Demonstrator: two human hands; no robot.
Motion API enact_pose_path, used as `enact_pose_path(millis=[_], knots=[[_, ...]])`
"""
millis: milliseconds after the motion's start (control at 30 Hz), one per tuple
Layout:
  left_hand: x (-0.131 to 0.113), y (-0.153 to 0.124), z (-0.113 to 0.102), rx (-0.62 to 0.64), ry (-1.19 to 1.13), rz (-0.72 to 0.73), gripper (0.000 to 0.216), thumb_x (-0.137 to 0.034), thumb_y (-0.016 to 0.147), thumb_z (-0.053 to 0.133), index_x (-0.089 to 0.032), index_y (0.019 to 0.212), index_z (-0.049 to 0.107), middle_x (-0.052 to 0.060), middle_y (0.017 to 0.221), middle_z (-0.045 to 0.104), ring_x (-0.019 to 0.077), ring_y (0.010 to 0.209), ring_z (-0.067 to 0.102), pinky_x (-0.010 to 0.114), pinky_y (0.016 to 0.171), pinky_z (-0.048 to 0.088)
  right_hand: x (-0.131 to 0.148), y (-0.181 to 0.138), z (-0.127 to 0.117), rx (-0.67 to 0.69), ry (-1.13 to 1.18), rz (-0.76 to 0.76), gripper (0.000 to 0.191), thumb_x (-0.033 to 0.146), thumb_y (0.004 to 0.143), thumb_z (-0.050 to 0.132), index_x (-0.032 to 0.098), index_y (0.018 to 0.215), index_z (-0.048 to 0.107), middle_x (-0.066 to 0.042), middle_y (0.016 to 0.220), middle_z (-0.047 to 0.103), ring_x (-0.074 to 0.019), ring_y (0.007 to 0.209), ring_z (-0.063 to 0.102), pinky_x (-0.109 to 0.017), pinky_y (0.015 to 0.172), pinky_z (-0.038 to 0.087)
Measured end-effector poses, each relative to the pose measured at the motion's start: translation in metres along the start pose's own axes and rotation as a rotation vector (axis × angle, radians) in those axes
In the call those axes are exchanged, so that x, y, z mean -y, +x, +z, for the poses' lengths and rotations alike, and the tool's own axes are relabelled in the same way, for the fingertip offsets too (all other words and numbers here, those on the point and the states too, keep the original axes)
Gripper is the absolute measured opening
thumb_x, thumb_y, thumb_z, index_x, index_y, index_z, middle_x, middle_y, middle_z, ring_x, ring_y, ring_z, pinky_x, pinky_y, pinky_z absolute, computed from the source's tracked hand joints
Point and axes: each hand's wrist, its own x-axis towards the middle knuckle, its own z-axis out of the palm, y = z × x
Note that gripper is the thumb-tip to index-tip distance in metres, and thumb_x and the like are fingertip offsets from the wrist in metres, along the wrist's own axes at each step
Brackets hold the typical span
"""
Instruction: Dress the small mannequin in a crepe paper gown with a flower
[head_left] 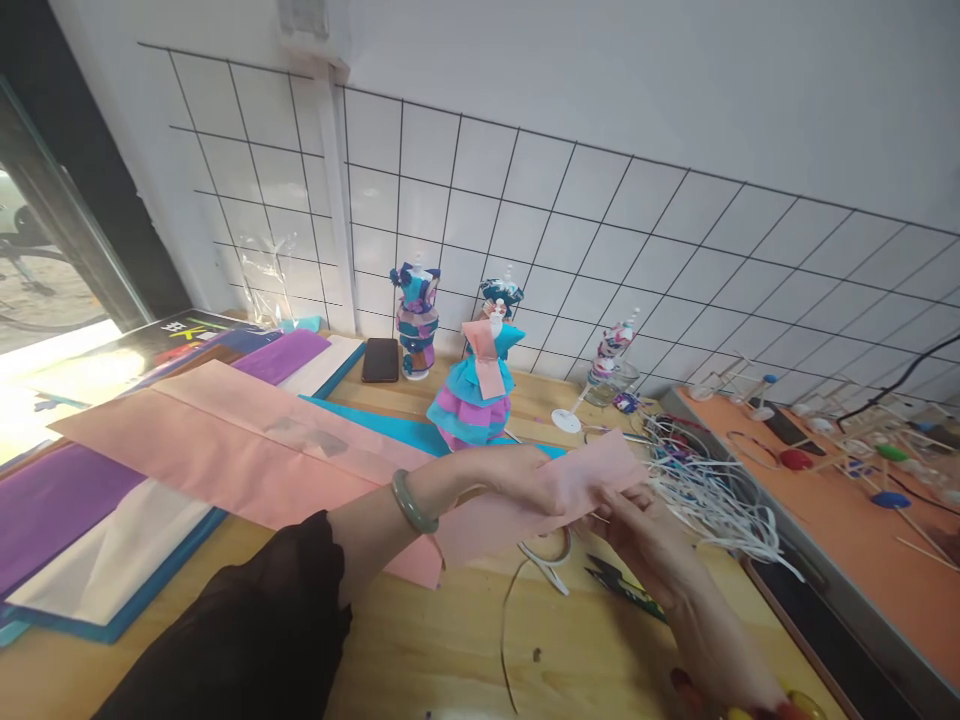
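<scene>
Both my hands hold one strip of pink crepe paper [570,485] above the wooden table [420,650]. My left hand [510,475], with a green bangle on its wrist, grips the strip from the top left, fingers closed round it. My right hand [637,525] pinches the strip's lower right edge from below. Under the hands lie white paper strips [551,560] and a dark green tool [622,585]. A small mannequin in a blue, purple and pink paper dress [476,390] stands just behind the hands.
Large pink [225,440], purple [52,500] and white paper sheets cover the table's left. A second dressed mannequin [416,320] and a phone [380,360] stand by the gridded wall. A heap of white strips [705,480] lies right, beside an orange surface [862,520] with small stands.
</scene>
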Motion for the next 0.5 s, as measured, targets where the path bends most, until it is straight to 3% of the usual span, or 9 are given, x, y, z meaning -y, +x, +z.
enact_pose_path(millis=[200,367,500], knots=[[0.019,0.013,0.0,0.054,0.061,0.087,0.033,-0.039,0.065,0.064,-0.026,0.095,0.063,-0.003,0.088,0.065,0.0185,0.082,0.06,0.024,0.062,0.045,-0.01,0.002,-0.003,-0.079,-0.059,0.01,0.02,0.035,0.062,0.079,0.019,0.069,0.07,-0.002,0.062,0.067,-0.0141,0.055,0.06,-0.026,0.058,0.052],[0.029,0.019,0.001,0.134,0.061,-0.036,0.042,-0.039,0.061,0.067,-0.024,0.1,0.063,-0.002,0.084,0.064,0.0178,0.074,0.061,0.024,0.058,0.046,-0.022,0.004,-0.014,-0.204,-0.186,-0.05,0.025,0.038,0.059,0.08,0.016,0.064,0.069,-0.003,0.063,0.065,-0.0144,0.057,0.058,-0.026,0.059,0.052],[0.037,0.023,0.0,0.148,0.191,-0.035,0.049,-0.044,0.057,0.07,-0.024,0.102,0.062,-0.002,0.087,0.064,0.0173,0.078,0.06,0.024,0.061,0.046,-0.024,0.005,-0.017,-0.258,-0.322,-0.086,0.033,0.046,0.057,0.078,0.015,0.063,0.067,-0.005,0.063,0.066,-0.0172,0.058,0.06,-0.029,0.061,0.053]])
